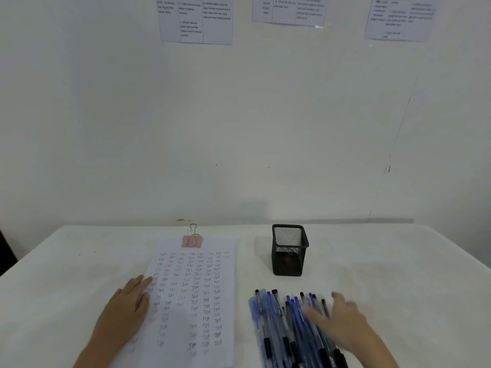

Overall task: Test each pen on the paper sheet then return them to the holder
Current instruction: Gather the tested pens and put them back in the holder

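On the white table (66, 261), the sheet (191, 288) is held flat at its left edge by the left hand (130, 301), fingers straight, while the pens (279, 320), heaped before the holder (289, 251), are touched by the right hand (342, 322), fingers spread.

A white table (79, 274) is standing against a wall. On it a sheet (191, 296) is lying, full of small handwritten words, and a pink clip (192, 240) is holding its far edge. The left hand (127, 304) is resting flat on the sheet's left edge, fingers straight. To the right of the sheet a black mesh holder (289, 251) is standing upright. Nearer to the person, a pile of blue and black pens (276, 322) is lying on the table. The right hand (342, 322), blurred, is touching the pile with spread fingers. Printed papers (195, 19) are hanging on the wall.
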